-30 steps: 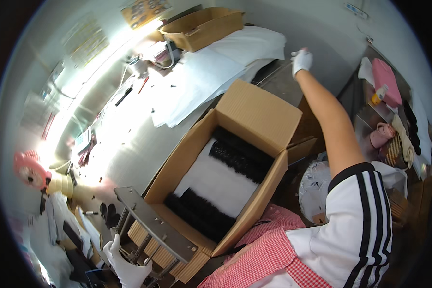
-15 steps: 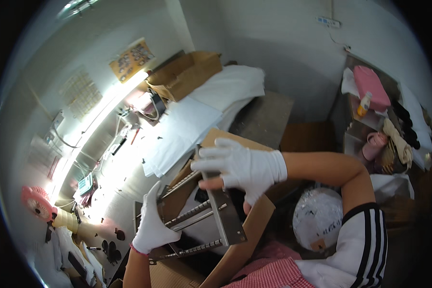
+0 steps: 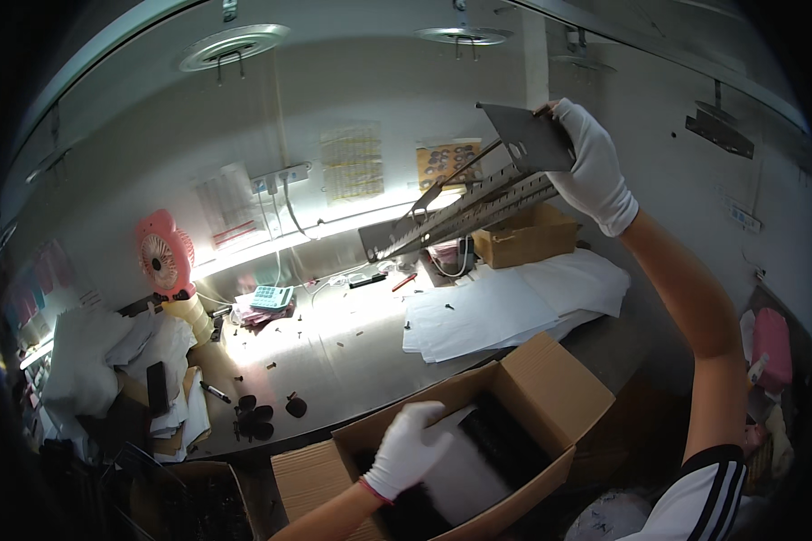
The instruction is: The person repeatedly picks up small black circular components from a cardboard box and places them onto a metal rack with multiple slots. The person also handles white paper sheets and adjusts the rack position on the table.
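While a pink fan (image 3: 164,252) stands at the far side of the metal workbench (image 3: 325,388), the gloved left hand (image 3: 408,455) is over the open cardboard box (image 3: 559,383), thumb spread from its fingers; the metal rack (image 3: 492,188) hangs tilted above the bench, its end plate gripped by the gloved right hand (image 3: 593,171).

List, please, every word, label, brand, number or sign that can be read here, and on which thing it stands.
No text can be read clearly.
White wall sheet: print too small.
Yellowish wall sheet: faint lines, too blurred.
Orange wall poster: dark round shapes; any words too small.
Calculator: any key marks too small.
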### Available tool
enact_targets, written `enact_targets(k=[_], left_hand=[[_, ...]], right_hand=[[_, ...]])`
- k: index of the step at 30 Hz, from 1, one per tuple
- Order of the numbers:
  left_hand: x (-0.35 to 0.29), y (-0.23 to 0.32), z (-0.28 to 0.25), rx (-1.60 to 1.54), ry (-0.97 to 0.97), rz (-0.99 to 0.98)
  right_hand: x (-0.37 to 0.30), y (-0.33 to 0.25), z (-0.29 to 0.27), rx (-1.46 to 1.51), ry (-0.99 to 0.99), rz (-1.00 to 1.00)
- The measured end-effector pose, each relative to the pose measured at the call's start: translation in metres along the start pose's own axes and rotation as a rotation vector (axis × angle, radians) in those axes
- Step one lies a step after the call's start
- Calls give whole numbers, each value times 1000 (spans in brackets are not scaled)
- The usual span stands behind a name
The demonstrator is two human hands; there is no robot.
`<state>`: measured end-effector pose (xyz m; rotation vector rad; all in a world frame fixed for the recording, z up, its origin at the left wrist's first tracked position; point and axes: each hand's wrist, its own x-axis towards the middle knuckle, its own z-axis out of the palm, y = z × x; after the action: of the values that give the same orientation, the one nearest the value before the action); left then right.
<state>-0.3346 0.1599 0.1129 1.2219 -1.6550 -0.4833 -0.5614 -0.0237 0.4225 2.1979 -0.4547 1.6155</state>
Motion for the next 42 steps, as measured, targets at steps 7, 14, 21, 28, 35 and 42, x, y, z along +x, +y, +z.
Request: enact_targets(k=[7,14,21,28,35,42], left_hand=[[-124,-34,79,382,-808,-113],[-135,-56,90,381,-648,73],[-145,-84,118,357,-642,7],[-134,-71,102,384,-819,-10],[-132,-59,89,348,-750,33],[-129,-52,93,455,-798,51]], right_hand=[[136,-61,99,-267,140,-341],[229,-152,200,-255,353,-218],[274,-157,271,-495,495,-90],[247,-170,302,-661,-12,62],[86,-121,256,-364,-201,-403],[-136,-21,27,-515,-869,40]])
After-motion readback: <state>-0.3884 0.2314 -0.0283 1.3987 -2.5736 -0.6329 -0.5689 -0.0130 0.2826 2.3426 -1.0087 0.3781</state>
